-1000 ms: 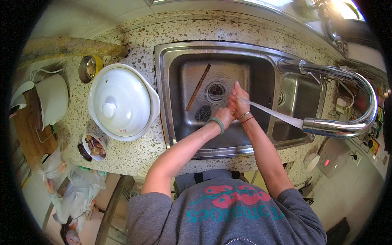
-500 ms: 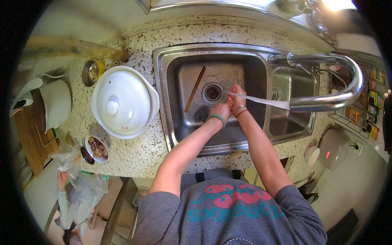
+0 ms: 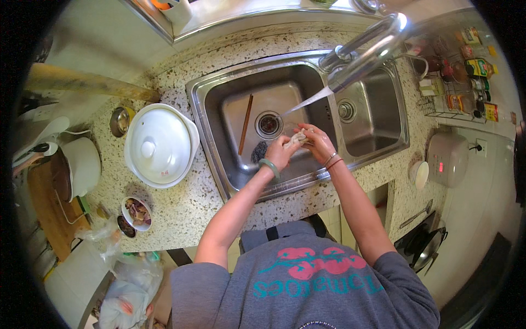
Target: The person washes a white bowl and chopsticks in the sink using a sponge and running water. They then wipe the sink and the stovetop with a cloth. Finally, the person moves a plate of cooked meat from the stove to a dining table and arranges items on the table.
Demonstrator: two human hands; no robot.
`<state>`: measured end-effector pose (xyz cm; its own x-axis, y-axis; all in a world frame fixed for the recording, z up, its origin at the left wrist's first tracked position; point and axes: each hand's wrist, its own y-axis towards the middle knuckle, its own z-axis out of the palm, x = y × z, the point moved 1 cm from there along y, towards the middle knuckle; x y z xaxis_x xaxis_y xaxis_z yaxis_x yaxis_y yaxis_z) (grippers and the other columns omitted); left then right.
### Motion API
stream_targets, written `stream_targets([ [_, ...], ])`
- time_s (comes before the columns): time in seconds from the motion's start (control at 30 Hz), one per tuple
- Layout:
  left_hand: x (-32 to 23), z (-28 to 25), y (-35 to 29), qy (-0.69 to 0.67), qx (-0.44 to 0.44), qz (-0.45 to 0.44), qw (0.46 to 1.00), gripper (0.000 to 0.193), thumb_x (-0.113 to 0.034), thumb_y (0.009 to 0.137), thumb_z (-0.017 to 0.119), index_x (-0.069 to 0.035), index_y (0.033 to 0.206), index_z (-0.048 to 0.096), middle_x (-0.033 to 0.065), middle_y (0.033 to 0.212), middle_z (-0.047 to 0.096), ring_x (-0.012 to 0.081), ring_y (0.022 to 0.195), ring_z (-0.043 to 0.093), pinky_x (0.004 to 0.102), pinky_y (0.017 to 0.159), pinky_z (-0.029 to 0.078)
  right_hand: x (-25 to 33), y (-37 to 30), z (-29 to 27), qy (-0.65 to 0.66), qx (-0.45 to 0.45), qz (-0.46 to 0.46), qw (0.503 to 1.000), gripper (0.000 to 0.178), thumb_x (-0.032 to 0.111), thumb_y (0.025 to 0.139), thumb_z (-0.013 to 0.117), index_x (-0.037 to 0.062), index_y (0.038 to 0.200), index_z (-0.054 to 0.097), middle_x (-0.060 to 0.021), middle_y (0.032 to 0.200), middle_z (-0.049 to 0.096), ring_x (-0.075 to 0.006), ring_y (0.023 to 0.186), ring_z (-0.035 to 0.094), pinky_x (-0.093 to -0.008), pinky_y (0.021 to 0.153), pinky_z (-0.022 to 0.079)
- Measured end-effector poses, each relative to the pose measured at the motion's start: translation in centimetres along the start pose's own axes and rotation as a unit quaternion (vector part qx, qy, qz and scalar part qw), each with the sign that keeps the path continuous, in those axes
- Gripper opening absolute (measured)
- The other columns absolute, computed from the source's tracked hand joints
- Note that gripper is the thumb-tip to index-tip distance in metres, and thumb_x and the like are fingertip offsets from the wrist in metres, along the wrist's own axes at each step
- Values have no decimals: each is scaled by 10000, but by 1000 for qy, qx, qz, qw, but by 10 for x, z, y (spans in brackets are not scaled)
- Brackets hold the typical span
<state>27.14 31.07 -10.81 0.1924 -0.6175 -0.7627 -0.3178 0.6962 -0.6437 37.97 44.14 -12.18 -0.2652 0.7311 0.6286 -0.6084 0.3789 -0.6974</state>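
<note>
Above the near part of the large sink basin [image 3: 298, 90], my left hand [image 3: 279, 154] and my right hand [image 3: 320, 146] are closed together on a small, crumpled off-white cloth [image 3: 297, 139]. The fingers partly hide it. Beyond the hands, water [image 3: 308, 104] streams from the steel faucet [image 3: 359, 63] toward the drain [image 3: 269, 125]. A pair of brown chopsticks [image 3: 245, 125] lies in the basin, left of the drain. Close to my left hand, a dark mesh scouring pad [image 3: 259, 152] rests on the basin floor.
Left of the sink stands a white lidded pot [image 3: 164, 145]. Near it are a bowl of cut food pieces [image 3: 137, 213] and a metal bowl [image 3: 121, 120]. The smaller basin [image 3: 372, 109] and a rack of bottles [image 3: 455, 104] are to the right. Another person's pale clothing [image 3: 121, 304] shows lower left.
My hands have drawn nearer to me, out of the water stream, and the cloth now shows between them. The view has turned and shifted. The other person at lower left has moved.
</note>
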Motion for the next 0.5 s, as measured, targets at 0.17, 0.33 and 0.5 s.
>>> stream_targets([
  [0.17, 20, -14, -15, -376, 82, -114, 916, 472, -442, 951, 437, -16, 1134, 528, 105, 928, 632, 205, 798, 631, 375, 690, 557, 23, -53, 8, 7, 36, -96, 995, 448, 237, 938, 522, 24, 1323, 434, -103, 1239, 555, -182, 1066, 561, -314, 882, 468],
  [0.33, 37, -19, -27, -545, -29, -111, 831, 373, -270, 951, 405, 36, 1150, 480, 196, 1107, 567, 314, 1026, 581, 471, 951, 450, 28, -91, 1, 0, 5, -108, 994, 414, 245, 907, 579, 20, 1250, 522, -85, 1145, 602, -179, 943, 610, -297, 825, 483],
  [0.5, 12, 8, -57, -498, -22, -54, 865, 370, -257, 948, 415, 2, 1206, 469, 137, 1107, 588, 227, 1017, 587, 394, 917, 462, 16, -99, 3, -552, -8, -287, 783, 452, 371, 780, 712, 15, 1051, 645, -122, 997, 647, -165, 870, 609, -293, 781, 481],
])
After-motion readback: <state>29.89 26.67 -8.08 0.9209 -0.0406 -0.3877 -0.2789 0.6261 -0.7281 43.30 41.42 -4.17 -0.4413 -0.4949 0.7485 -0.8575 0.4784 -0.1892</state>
